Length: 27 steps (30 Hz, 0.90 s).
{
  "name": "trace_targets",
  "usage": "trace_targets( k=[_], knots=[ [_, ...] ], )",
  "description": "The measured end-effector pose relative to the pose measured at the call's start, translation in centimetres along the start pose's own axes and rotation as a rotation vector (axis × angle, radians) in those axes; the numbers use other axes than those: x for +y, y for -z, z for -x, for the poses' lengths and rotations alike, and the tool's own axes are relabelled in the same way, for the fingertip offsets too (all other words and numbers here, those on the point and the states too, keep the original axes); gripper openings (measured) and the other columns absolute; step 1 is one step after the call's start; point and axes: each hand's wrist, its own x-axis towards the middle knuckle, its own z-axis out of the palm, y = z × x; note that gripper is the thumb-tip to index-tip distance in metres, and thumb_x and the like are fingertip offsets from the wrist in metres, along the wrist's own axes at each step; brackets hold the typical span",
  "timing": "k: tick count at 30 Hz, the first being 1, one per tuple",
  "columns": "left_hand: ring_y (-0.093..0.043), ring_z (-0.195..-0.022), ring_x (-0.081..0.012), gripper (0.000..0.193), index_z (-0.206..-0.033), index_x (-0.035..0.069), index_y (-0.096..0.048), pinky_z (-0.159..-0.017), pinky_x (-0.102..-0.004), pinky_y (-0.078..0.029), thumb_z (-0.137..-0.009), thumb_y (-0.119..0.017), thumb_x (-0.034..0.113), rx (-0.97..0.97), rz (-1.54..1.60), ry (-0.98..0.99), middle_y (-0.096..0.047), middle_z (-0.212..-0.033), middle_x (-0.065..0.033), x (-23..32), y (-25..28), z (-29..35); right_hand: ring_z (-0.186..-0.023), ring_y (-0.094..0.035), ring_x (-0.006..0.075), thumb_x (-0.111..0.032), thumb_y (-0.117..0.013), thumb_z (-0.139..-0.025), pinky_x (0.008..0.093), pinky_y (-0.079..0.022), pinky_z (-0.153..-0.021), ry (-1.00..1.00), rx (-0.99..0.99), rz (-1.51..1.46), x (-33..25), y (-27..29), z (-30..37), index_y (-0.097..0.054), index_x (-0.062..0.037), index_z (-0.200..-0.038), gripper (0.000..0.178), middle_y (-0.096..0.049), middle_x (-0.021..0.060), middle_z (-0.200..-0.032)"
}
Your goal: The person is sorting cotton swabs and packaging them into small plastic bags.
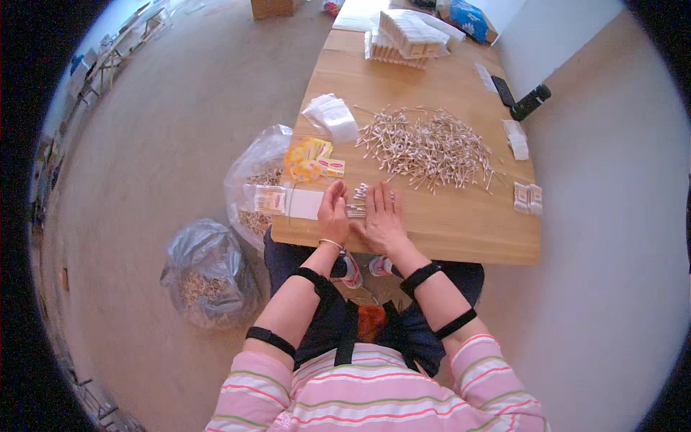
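Note:
Between my two hands, on the near part of the wooden table, lies a small bunch of cotton swabs (356,211). My left hand (333,213) stands on its edge at the left of the bunch, its fingers stretched and held close together. From the right, my right hand (382,220) lies flat with extended fingers over part of the swabs, hiding some of them. Left of my left hand is a white rectangular piece (306,204). Beside that, a clear packet of swabs (267,199) sits at the table's left edge. A large loose pile of cotton swabs (428,147) spreads farther back.
Yellow printed cards (311,159) and clear small bags (332,117) lie along the left side. Stacked swab packs (409,39) stand at the back. A phone (502,91), dark bottle (530,102) and small packets (527,199) line the wall side. Plastic sacks (212,270) rest on the floor.

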Motion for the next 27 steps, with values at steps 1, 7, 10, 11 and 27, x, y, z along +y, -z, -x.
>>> trace_targets(
  k=[1, 7, 10, 11, 27],
  knots=[
    [-0.049, -0.117, -0.0233, 0.036, -0.126, -0.003, -0.044, -0.101, -0.034, -0.04, -0.091, -0.038, -0.002, -0.005, -0.01, -0.002, -0.05, -0.125, -0.0142, 0.0, 0.1, 0.1, -0.139, -0.006, 0.0347, -0.054, -0.044, -0.086, 0.0488, -0.003, -0.112, 0.039, -0.038, 0.022, -0.2, 0.0, 0.7, -0.016, 0.0045, -0.141, 0.086, -0.015, 0.0222, -0.148],
    [-0.049, -0.118, -0.0233, 0.035, -0.126, -0.002, -0.044, -0.101, -0.0341, -0.04, -0.092, -0.038, -0.001, -0.027, 0.019, -0.005, -0.05, -0.125, -0.0138, 0.1, -0.2, 0.2, -0.138, -0.011, 0.0361, -0.042, -0.053, -0.085, 0.0506, -0.007, -0.111, -0.055, 0.162, -0.113, 1.0, -0.9, 1.3, -0.018, 0.0016, -0.141, 0.079, -0.018, 0.0196, -0.147],
    [-0.049, -0.118, -0.0232, 0.034, -0.126, -0.002, -0.045, -0.101, -0.0341, -0.04, -0.092, -0.039, 0.0, -0.025, -0.011, -0.019, -0.05, -0.126, -0.0133, -0.1, 0.1, 0.1, -0.135, -0.018, 0.0368, -0.036, -0.057, -0.083, 0.0516, -0.01, -0.11, -0.059, 0.303, -0.205, 1.4, -0.8, 1.1, -0.03, -0.0027, -0.137, 0.069, -0.023, 0.0195, -0.145],
    [-0.049, -0.118, -0.0232, 0.034, -0.126, -0.002, -0.045, -0.101, -0.0341, -0.04, -0.092, -0.039, 0.0, -0.025, -0.012, -0.017, -0.05, -0.126, -0.0133, -0.2, 0.2, 0.2, -0.135, -0.018, 0.0368, -0.036, -0.057, -0.083, 0.0516, -0.01, -0.11, -0.059, 0.302, -0.206, 1.3, -0.8, 1.1, -0.03, -0.0027, -0.137, 0.069, -0.023, 0.0195, -0.145],
    [-0.048, -0.118, -0.0233, 0.036, -0.129, -0.004, -0.043, -0.102, -0.0335, -0.038, -0.094, -0.04, 0.004, -0.03, -0.076, -0.029, -0.049, -0.128, -0.0146, 0.3, 0.2, 0.4, -0.13, -0.028, 0.0378, -0.013, -0.053, -0.083, 0.0485, -0.02, -0.108, -0.05, 0.378, -0.384, 0.4, -2.2, 0.0, -0.056, -0.0105, -0.114, 0.032, -0.035, 0.0195, -0.138]
  ],
)
